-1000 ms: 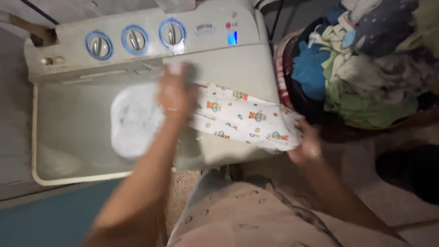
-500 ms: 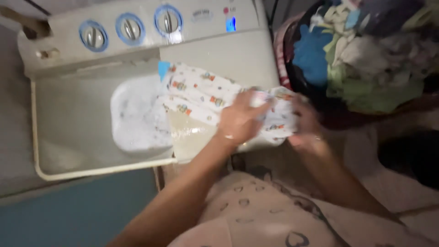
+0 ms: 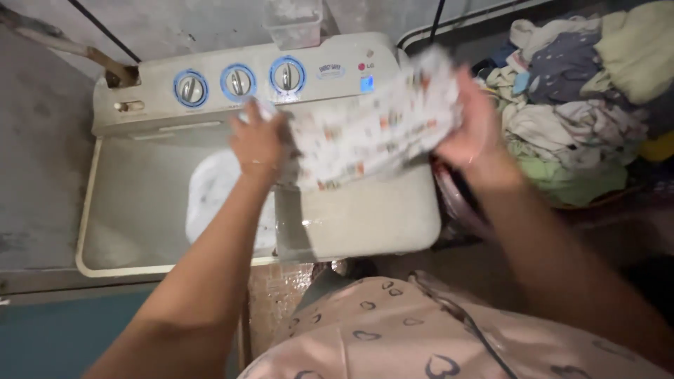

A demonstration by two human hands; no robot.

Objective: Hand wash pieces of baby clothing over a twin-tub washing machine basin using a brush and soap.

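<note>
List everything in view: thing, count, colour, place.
printed cloth: 1, white with small coloured figures, held up over the washing machine
washing machine: 1, off-white, centre
dials: 3, grey with blue rings, on the machine's back panel
foam: 1 patch, white, in the open tub
laundry pile: 1, mixed colours, right
left hand: grips the cloth's left end
right hand: grips its right end

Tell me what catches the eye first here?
A white printed cloth, stretched between the left hand and right hand above the washing machine. Below it, foamy water fills the open tub. At right, a heap of laundry overflows a basket.
</note>
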